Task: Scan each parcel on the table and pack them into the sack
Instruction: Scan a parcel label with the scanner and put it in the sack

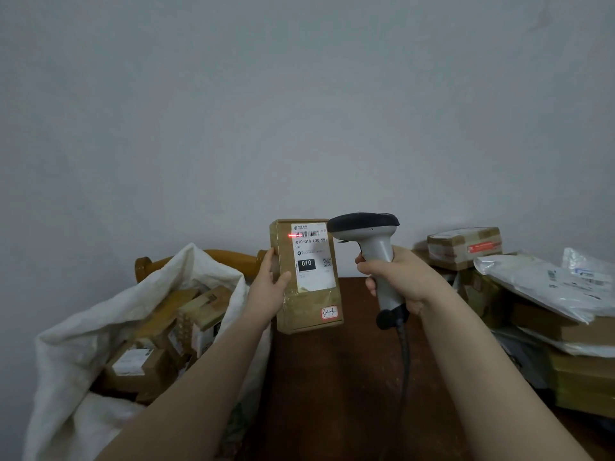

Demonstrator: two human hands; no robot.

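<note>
My left hand (268,289) grips a small brown cardboard parcel (304,311) by its left edge and holds it upright above the dark wooden table (332,377). Its white shipping label (312,257) faces me, and a red scan line glows at the left end of the barcode. My right hand (399,277) grips the handle of a grey barcode scanner (369,234) with a black head, just right of the parcel. To the left, an open white sack (83,334) holds several cardboard parcels (139,367).
On the right of the table lies a pile of cardboard boxes (464,246) and white plastic mailers (545,281). The scanner's black cable (404,361) hangs down over the table. A wooden chair back (229,257) shows behind the sack. A plain grey wall stands behind.
</note>
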